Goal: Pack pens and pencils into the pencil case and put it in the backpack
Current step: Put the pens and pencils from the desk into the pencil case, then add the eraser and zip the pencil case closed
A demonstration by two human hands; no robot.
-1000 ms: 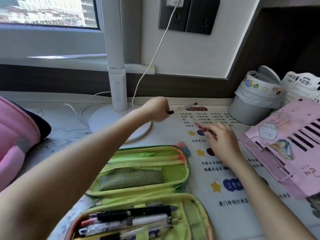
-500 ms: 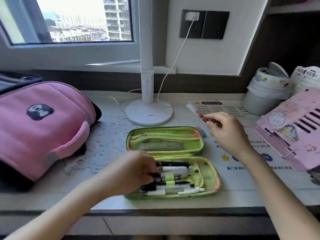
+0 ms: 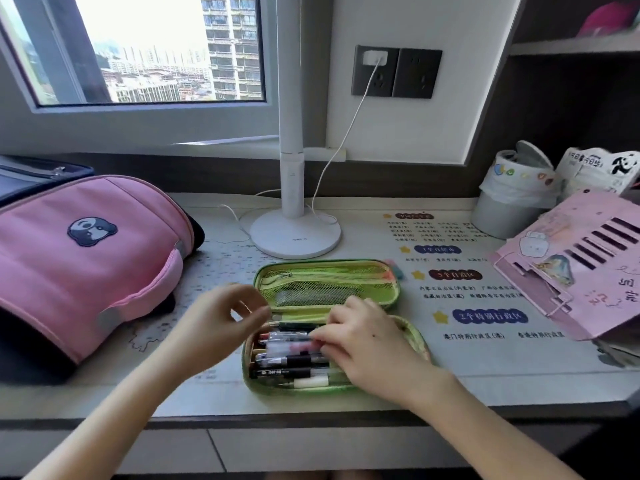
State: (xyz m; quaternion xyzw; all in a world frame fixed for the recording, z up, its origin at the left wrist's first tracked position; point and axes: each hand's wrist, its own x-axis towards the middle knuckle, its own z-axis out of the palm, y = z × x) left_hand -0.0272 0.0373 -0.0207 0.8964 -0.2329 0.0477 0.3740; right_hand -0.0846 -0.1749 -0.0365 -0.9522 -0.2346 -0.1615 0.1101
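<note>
While the green pencil case (image 3: 325,327) lies unzipped and flat on the desk (image 3: 381,396), packing looks well advanced. Near half: a row of pens (image 3: 291,355) lying side by side, black, clear and white barrels, apparently under an elastic band. Far half: mesh pocket, something grey inside, not identifiable.

Right hand (image 3: 367,344) sits over the right end of the row, fingers curled down, fingertips pressing a pink-and-clear pen into place among the others. Grip looks light, more a nudge than a clamp.

Left hand (image 3: 221,323) hovers just beside the case's left edge, thumb and forefinger loosely pinched, blurred; I cannot tell whether anything is between them.

No loose pens or pencils show on the desk mat; a small pink-and-blue item, perhaps an eraser (image 3: 394,268), lies touching the far right corner of the case.

Left to do, by my reading: seat this pen, fold and zip the case, carry it to the pink backpack (image 3: 86,258) lying to the left. Whether its opening is unzipped cannot be seen.
</note>
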